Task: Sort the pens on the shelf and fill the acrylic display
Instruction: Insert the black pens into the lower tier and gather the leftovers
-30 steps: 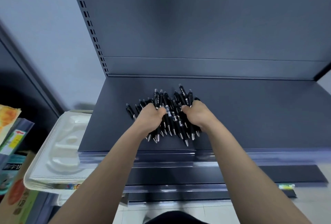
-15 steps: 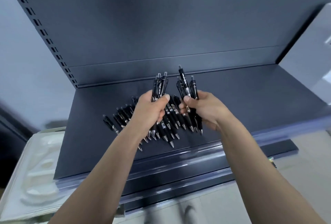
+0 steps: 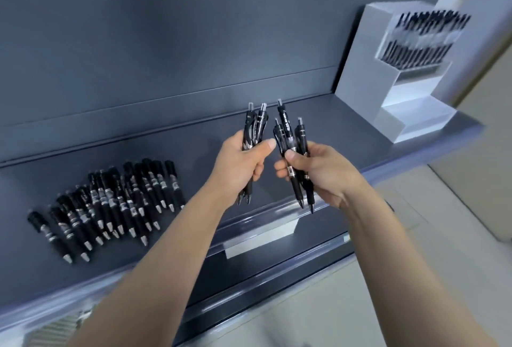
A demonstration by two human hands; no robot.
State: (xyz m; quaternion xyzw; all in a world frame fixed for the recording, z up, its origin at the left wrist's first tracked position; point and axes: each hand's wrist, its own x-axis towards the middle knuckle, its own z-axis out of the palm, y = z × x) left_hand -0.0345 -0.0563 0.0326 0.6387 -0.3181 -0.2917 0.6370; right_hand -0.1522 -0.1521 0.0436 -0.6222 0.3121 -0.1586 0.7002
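From the head view, the person is standing at the dark shelf (image 3: pixel 354 136) with both arms out over it. The left hand (image 3: pixel 241 165) is gripping a small bundle of black pens (image 3: pixel 256 126), fingers curled round the barrels, clicker ends pointing up. The right hand (image 3: pixel 318 170) is gripping a second bundle (image 3: pixel 288 131) just beside the first, tips hanging past the shelf's front edge. A loose pile of pens (image 3: pixel 110 202) is lying on the left part of the shelf. The acrylic display (image 3: pixel 368 69) is standing at the shelf's right end, its top tier holding a blurred row of pens (image 3: pixel 424 38).
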